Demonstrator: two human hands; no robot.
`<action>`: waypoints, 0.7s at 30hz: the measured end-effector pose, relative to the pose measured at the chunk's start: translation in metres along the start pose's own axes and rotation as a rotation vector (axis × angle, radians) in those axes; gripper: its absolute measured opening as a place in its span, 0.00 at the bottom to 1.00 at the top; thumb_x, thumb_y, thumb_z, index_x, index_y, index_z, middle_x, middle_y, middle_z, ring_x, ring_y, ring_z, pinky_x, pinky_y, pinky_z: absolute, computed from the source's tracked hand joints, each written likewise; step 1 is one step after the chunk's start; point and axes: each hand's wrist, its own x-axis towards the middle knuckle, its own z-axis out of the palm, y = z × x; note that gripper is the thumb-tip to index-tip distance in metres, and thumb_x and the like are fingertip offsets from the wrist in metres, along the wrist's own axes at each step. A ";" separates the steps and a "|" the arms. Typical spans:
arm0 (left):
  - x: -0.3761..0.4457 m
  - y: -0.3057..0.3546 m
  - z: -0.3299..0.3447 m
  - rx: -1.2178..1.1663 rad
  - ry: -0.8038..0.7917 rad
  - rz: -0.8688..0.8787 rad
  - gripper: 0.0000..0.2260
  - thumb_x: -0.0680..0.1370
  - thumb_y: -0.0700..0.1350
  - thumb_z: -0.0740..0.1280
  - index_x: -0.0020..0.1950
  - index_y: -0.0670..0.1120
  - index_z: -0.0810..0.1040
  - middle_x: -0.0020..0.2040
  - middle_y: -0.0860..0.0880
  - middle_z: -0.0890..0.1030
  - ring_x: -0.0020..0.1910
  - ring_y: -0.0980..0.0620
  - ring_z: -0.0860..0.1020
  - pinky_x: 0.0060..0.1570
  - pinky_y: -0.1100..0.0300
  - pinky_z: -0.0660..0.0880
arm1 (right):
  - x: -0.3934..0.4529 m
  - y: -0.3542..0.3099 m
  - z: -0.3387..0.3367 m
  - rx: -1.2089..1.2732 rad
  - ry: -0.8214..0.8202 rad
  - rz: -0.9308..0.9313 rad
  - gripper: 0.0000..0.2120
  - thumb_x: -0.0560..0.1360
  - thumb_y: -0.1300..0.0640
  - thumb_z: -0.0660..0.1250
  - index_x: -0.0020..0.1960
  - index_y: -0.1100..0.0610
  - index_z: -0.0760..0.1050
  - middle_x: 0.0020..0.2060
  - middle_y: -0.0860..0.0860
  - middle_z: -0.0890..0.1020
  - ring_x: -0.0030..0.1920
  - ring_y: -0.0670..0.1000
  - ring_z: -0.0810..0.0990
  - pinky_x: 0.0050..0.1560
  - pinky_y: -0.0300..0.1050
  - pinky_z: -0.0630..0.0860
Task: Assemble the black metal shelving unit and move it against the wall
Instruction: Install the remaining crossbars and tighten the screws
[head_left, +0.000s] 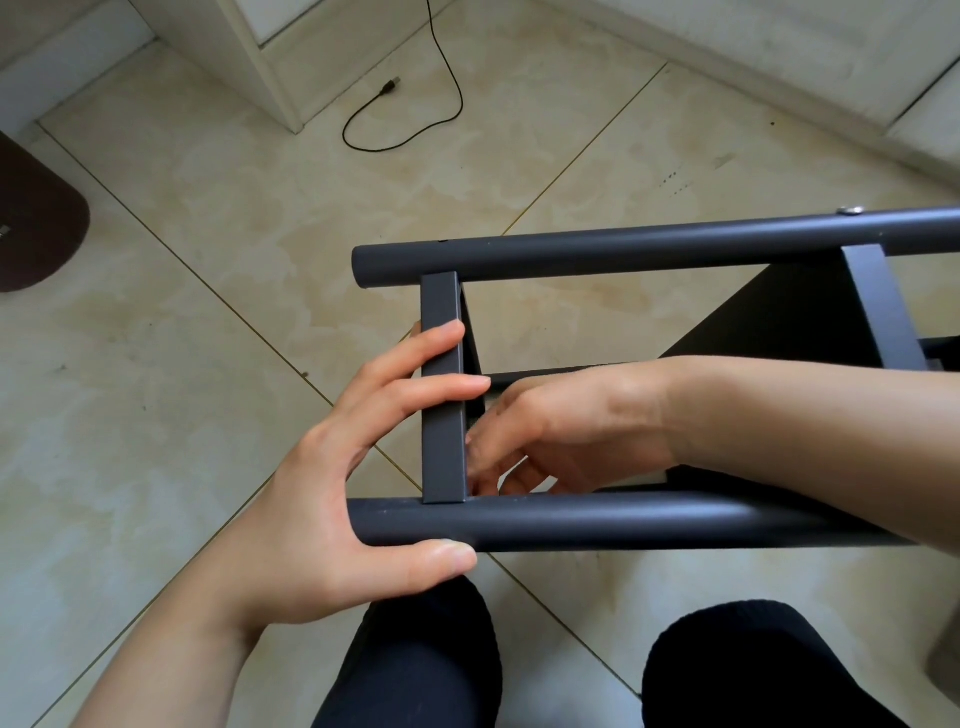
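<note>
The black metal shelving unit (649, 249) lies on its side over the tiled floor, two round posts running left to right. A flat crossbar (441, 306) joins the posts at their left ends. My left hand (332, 499) holds this end: its fingers lie across the crossbar and its thumb presses under the near post (623, 522). My right hand (566, 426) reaches inside the frame, behind the crossbar, with its fingers curled at the joint of crossbar and near post. What those fingers hold is hidden. A silver screw head (851, 210) shows on the far post.
A black USB cable (415, 98) trails on the beige tiles at the back, beside a white door frame (270, 67). A dark brown mat (36, 223) lies at the left edge. My knees in black trousers (426, 665) are below the frame. A white wall base (779, 57) runs at the back right.
</note>
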 end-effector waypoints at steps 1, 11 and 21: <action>0.000 0.000 0.000 0.000 0.000 0.000 0.36 0.66 0.51 0.77 0.73 0.57 0.71 0.81 0.55 0.59 0.79 0.50 0.62 0.70 0.40 0.62 | 0.000 0.000 0.000 -0.014 0.016 0.013 0.09 0.78 0.56 0.63 0.41 0.56 0.77 0.38 0.51 0.78 0.38 0.49 0.74 0.49 0.47 0.71; 0.001 0.000 0.000 -0.006 -0.001 0.008 0.36 0.66 0.50 0.77 0.73 0.56 0.71 0.81 0.54 0.59 0.79 0.49 0.61 0.71 0.39 0.62 | 0.000 0.000 0.000 -0.001 0.001 -0.014 0.04 0.77 0.59 0.63 0.47 0.57 0.76 0.35 0.50 0.77 0.37 0.48 0.74 0.49 0.50 0.69; 0.001 0.001 0.000 -0.015 0.000 0.009 0.35 0.66 0.51 0.77 0.73 0.56 0.71 0.81 0.54 0.60 0.79 0.49 0.61 0.71 0.39 0.61 | 0.000 -0.001 0.000 0.000 0.010 -0.003 0.07 0.77 0.57 0.64 0.42 0.56 0.77 0.32 0.49 0.76 0.35 0.48 0.73 0.46 0.46 0.69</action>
